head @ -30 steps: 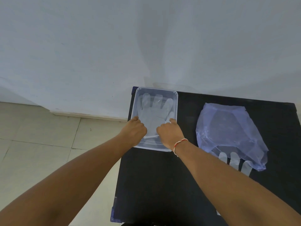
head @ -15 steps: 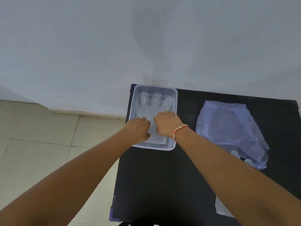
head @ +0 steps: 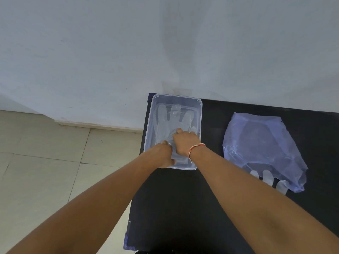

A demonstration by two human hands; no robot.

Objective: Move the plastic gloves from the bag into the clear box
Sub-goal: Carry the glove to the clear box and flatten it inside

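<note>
Black table (head: 183, 208) carries everything; places taken from the clear box (head: 200, 114) at its far left corner. Bag (head: 260, 143), thin bluish plastic, lies flat well to the right of the box, with glove fingertips (head: 266, 177) poking from its near edge, so at least one glove is left to move. Plastic glove (head: 165, 123) already lies flat inside the box, fingers pointing at the wall. Both hands are down in the near end: left hand (head: 162, 154) curled, right hand (head: 185, 144) bent-fingered, pressing the glove; whether either pinches film, cannot tell.
</note>
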